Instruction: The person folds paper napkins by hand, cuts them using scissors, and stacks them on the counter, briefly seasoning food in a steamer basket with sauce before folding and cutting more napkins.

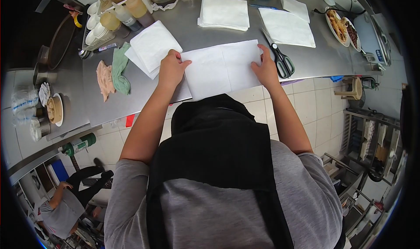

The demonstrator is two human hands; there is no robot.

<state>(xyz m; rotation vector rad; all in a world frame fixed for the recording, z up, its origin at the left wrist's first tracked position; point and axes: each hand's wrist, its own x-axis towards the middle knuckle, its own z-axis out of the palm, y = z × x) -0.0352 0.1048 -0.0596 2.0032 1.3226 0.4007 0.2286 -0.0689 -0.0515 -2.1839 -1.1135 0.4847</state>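
A: While looking down past black apron and grey shirt, what to note first?

B: White sheet, opened out between left hand and right hand over metal counter. Creased down the middle, near edge about level with counter's front.

A: Left hand?

B: Half-closed at sheet's left edge. Fingers curled, thumb laid over the paper, pinching it.

A: Right hand?

B: Partly open at the opposite edge. Thumb and forefinger curved apart; cannot tell whether gripping or only touching.

A: Close by?

B: Just beside right hand, scissors, dark handles toward the wearer, blades pointing away. Just beside left hand, left stack, folded and slightly fanned. Farther left, green cloth and pink cloth, crumpled side by side.

A: Beyond?

B: More folded white: centre stack, squared up, and right stack, looser. Blue pen near both. Off to the right, two plates with food.

A: Farther?

B: At back left, squeeze bottles near white basket. Away from counter, lower left, past tiled floor, co-worker in grey.
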